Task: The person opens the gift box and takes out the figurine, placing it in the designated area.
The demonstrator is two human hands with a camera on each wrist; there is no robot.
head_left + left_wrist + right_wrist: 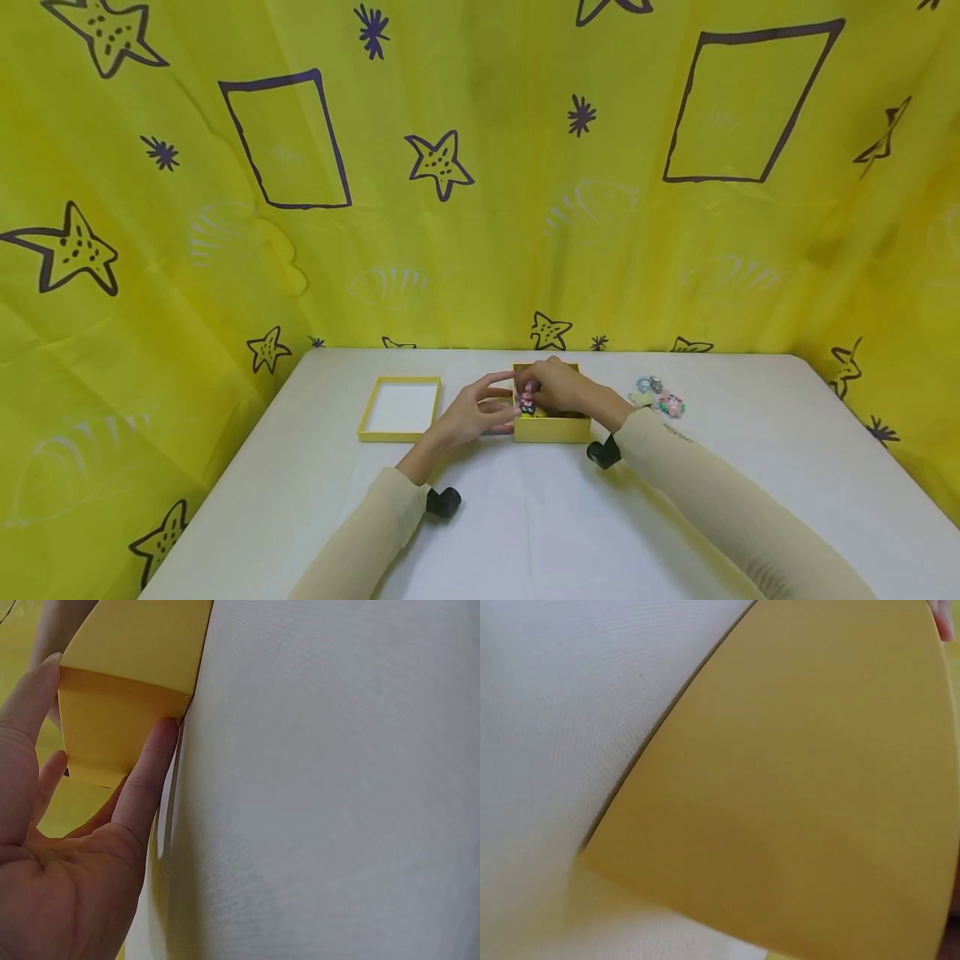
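An open yellow box (552,431) stands on the white table. My right hand (558,387) reaches into it from the right, fingertips pinching a small pink figurine (527,398) near the box's left inner wall. At the left side, my left hand (474,410) touches the box with spread fingers. In the left wrist view the fingers of that hand (82,825) rest along the box's end wall (120,712), its thumb at the upper edge. The right wrist view is mostly filled by the box's side (802,765); the right hand's fingers are hidden there.
A yellow-rimmed lid (401,436) with a white inside lies left of the box. Several small trinkets, among them a pink one (671,405) and a blue one (644,384), lie to the right. Behind the table hangs a yellow patterned curtain (480,250).
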